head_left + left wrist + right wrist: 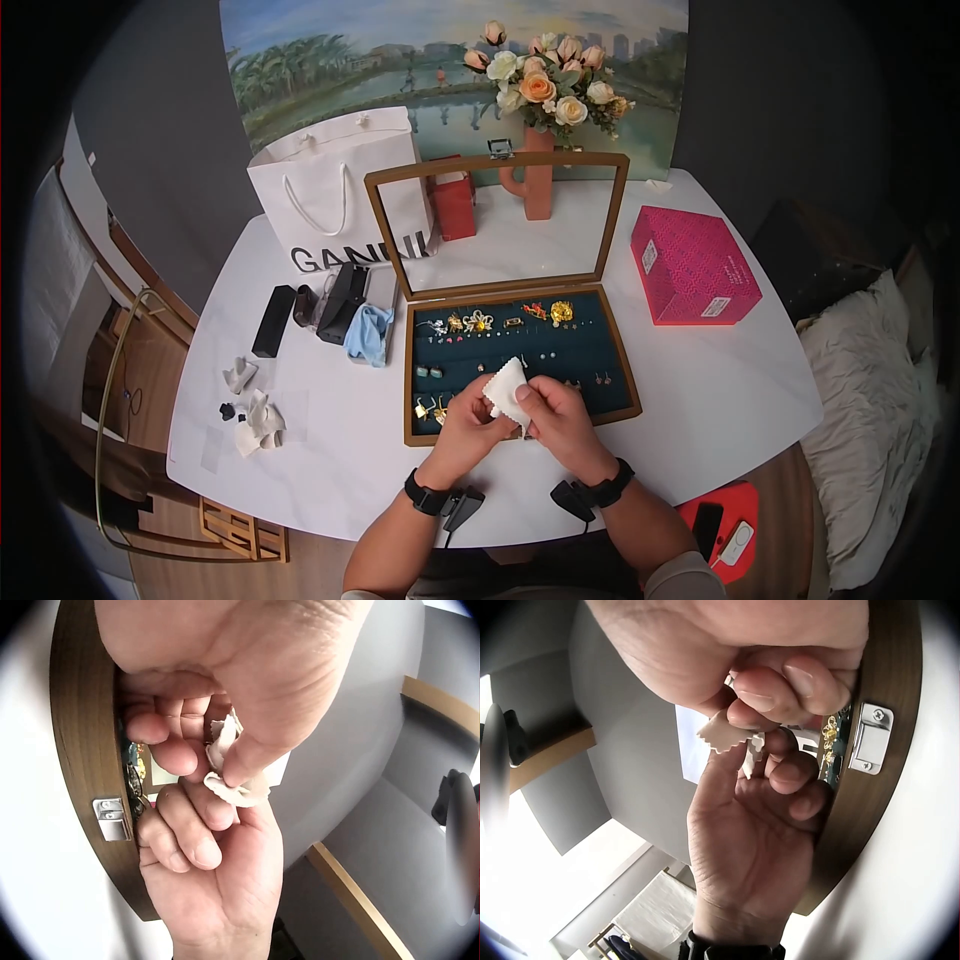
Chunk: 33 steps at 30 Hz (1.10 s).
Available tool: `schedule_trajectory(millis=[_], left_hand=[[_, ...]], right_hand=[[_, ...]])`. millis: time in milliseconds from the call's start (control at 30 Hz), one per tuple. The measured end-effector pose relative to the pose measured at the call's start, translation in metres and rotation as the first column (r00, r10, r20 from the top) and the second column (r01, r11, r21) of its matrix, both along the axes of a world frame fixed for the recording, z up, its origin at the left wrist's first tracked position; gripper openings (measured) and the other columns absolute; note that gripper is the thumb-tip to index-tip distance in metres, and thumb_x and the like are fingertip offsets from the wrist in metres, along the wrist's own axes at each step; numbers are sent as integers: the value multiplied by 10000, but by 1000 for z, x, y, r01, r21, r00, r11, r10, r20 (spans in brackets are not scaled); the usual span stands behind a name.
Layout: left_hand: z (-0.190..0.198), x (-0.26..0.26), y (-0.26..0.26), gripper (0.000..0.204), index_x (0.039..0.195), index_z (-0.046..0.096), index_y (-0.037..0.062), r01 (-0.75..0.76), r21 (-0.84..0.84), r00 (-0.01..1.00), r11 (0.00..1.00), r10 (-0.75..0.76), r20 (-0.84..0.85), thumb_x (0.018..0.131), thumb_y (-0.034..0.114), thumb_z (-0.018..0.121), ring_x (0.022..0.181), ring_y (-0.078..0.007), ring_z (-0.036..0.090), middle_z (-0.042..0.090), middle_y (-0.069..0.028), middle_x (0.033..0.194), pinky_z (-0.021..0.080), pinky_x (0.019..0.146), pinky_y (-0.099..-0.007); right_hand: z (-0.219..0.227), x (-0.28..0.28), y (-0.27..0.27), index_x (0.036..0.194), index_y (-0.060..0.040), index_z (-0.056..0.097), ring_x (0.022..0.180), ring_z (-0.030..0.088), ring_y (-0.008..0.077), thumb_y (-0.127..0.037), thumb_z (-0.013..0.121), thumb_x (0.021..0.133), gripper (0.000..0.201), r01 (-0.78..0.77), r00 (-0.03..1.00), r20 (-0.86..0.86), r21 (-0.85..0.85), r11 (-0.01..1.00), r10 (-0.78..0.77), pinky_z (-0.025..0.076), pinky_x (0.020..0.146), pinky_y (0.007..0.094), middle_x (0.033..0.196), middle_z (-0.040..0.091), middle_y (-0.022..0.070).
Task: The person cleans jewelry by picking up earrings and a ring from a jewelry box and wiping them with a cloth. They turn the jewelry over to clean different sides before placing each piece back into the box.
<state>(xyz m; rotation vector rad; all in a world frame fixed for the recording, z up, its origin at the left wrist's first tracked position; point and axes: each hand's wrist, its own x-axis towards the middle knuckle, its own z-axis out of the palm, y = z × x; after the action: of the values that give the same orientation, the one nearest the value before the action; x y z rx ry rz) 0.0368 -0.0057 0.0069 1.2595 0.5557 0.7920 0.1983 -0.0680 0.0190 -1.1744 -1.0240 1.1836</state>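
A small white cloth with zigzag-cut edges [507, 386] is pinched between both hands, above the front of a wooden jewelry box [522, 434]. My left hand [464, 424] grips its left side with thumb and fingers. On the opposite side, my right hand [562, 418] presses a thumb on top of it. In the left wrist view the cloth [238, 791] is folded over between the fingertips; I cannot tell whether anything lies inside it. Brooches [478, 321], earrings and other small pieces sit on the box's dark green lining, partly hidden behind the hands.
The box's glass lid [618, 215] stands raised. Left are a white paper bag [330, 190], a blue cloth [370, 333], black cases [273, 322] and crumpled beige cloths [261, 425]. A pink box [695, 268] stands right; a flower vase [538, 190] stands behind.
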Motion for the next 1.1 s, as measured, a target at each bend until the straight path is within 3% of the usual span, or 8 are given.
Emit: schedule_trajectory(millis=[433,533,633,733,833,933,1100], left_hand=[[-3,1,-1,422,1317,556,10,-25,19,999,999,25,-22,916,-43,677,820,-68,635,664,-20,1031,527,713,-221],[-2,0,0,408,1286,569,4,-26,11,999,1000,26,-36,899,-75,672,966,-87,667,677,-25,1068,558,810,-247],[-3,-2,0,411,1283,570,4,-28,9,998,1000,29,-54,894,-69,680,975,-90,667,677,-27,1078,559,817,-250],[-5,0,0,420,1312,557,7,-30,23,999,999,31,-41,913,-64,667,859,-81,647,661,-28,1082,542,726,-228],[-6,0,0,417,1310,557,7,-29,38,999,999,31,-35,914,-64,669,862,-82,648,661,-27,1081,543,728,-230],[-7,-1,1,410,1280,571,3,-34,12,998,999,35,-47,891,-63,686,973,-90,668,677,-28,1076,559,815,-250],[-6,-1,1,416,1283,570,3,-31,22,998,999,32,-59,890,-66,686,973,-92,670,679,-28,1078,561,819,-252]], right_hand=[[-4,-3,0,977,-57,617,630,473,12,-255,557,1096,239,11,999,31,14,1000,-12,372,542,198,757,554,-48],[-8,-4,1,980,-52,612,634,484,18,-244,550,1099,234,18,999,47,42,999,-20,387,550,206,761,561,-42],[-15,-5,2,978,-47,606,640,496,23,-234,542,1102,234,24,997,66,72,997,-28,400,557,214,764,565,-36],[-17,-7,2,975,-43,601,645,502,25,-227,536,1103,234,36,996,81,84,996,-43,404,558,217,766,568,-33],[-19,-7,2,973,-41,597,646,503,25,-225,535,1104,235,42,994,96,86,995,-50,403,556,220,766,568,-32],[-16,-7,1,972,-39,595,647,502,25,-224,534,1104,235,45,992,111,89,995,-55,401,553,222,763,567,-31],[-17,-8,2,971,-37,594,645,498,22,-222,533,1104,236,45,993,108,93,995,-55,397,549,223,758,564,-32]])
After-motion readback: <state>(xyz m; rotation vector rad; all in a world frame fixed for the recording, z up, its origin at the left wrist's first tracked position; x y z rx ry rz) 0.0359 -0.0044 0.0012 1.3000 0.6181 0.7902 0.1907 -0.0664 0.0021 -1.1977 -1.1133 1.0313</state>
